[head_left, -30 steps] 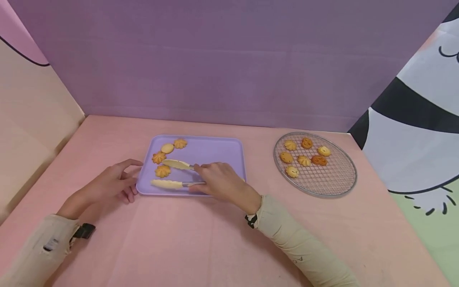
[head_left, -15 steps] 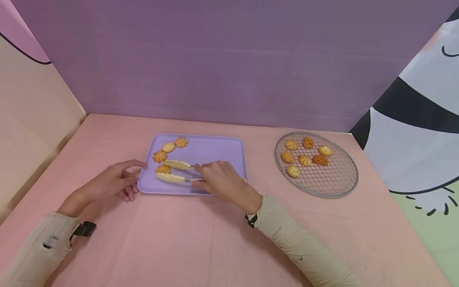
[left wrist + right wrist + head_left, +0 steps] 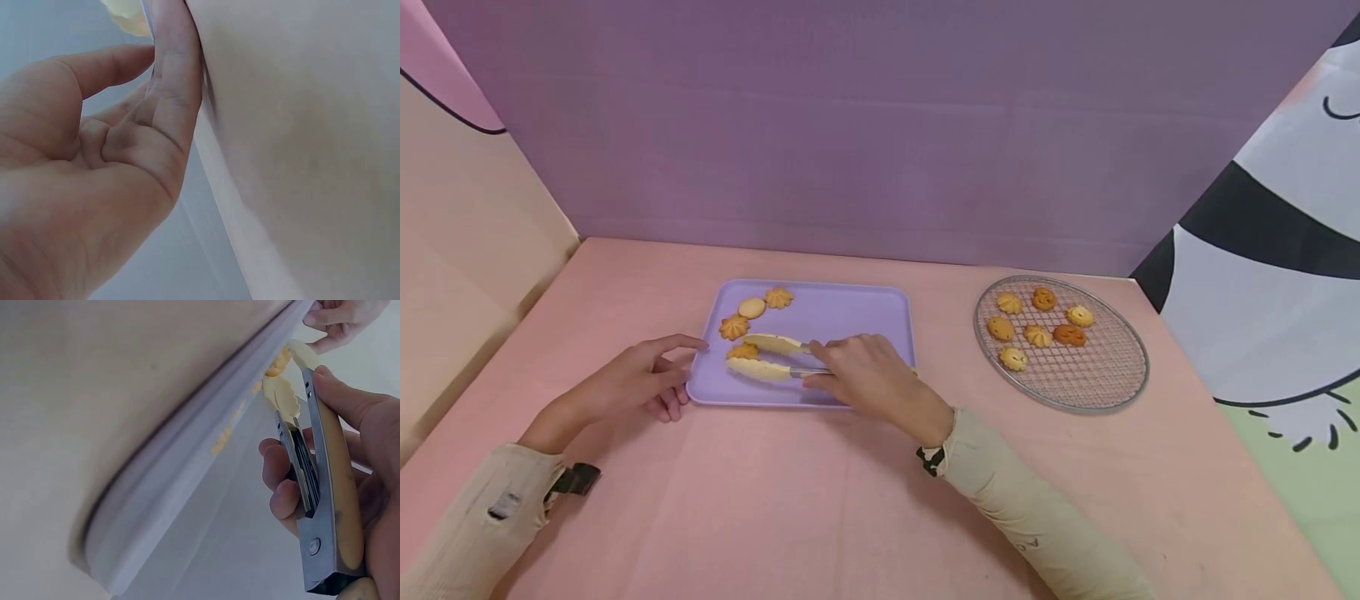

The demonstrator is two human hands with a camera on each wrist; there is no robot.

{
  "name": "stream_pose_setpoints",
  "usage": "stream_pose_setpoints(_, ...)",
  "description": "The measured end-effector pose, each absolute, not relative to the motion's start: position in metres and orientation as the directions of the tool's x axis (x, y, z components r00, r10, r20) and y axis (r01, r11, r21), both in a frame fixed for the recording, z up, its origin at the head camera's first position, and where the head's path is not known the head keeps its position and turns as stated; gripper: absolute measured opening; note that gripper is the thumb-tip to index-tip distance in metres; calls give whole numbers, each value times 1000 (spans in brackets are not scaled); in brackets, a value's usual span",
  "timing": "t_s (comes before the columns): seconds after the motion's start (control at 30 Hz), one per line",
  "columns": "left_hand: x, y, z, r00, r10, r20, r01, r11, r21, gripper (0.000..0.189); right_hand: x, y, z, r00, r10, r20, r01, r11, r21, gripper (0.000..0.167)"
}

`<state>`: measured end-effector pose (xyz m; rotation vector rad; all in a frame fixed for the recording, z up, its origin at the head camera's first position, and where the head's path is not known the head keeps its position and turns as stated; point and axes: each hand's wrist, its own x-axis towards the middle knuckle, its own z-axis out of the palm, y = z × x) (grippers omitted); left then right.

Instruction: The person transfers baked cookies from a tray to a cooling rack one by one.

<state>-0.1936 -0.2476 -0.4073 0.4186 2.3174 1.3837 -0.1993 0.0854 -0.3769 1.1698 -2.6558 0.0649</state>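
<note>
In the head view my right hand (image 3: 868, 371) grips a pair of tongs (image 3: 766, 369) with cream scalloped tips. Between those tips sits a golden flower-shaped cookie (image 3: 742, 352), partly covered by the near tip. The right wrist view shows thumb and fingers wrapped round the metal-and-cream tong handles (image 3: 337, 487). My left hand (image 3: 636, 379) touches the left edge of the lilac tray (image 3: 850, 312), index finger and thumb reaching to the rim and the other fingers bent below. Several more cookies lie on the tray's left side, including a smooth oval one (image 3: 752, 308).
To the right on the pink table (image 3: 760, 500) lies a round wire rack (image 3: 1097, 375) bearing several cookies, among them a dark brown one (image 3: 1069, 335). A purple backdrop (image 3: 880, 133) stands behind the table.
The near tong tip has moved up against the nearest cookie, so the tips close around it. That cookie has shifted very slightly up and right. My left hand stays at the tray edge.
</note>
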Motion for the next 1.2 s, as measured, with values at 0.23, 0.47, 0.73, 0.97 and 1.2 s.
stream_pose_setpoints(0.23, -195, -249, -409, -872, 449, -194, 34, 451, 892, 52, -194, 93, -367, -629, -722, 288, -742, 668, 55, 48)
stream_pose_setpoints(0.47, -195, -248, -411, -874, 441, -202, 26, 458, 889, 51, -185, 113, -366, -568, -742, 357, -755, 642, 133, 46)
stream_pose_setpoints(0.73, -194, -248, -409, -881, 434, -187, 45, 472, 880, 52, -166, 156, -373, -537, -715, 448, -736, 656, 167, 45)
stream_pose_setpoints(0.97, -193, -247, -408, -884, 430, -186, 42, 469, 882, 51, -157, 177, -370, -511, -715, 477, -737, 650, 186, 48)
stream_pose_setpoints(1.2, -194, -245, -409, -882, 433, -188, 40, 465, 884, 51, -151, 193, -369, -526, -697, 486, -725, 667, 171, 49)
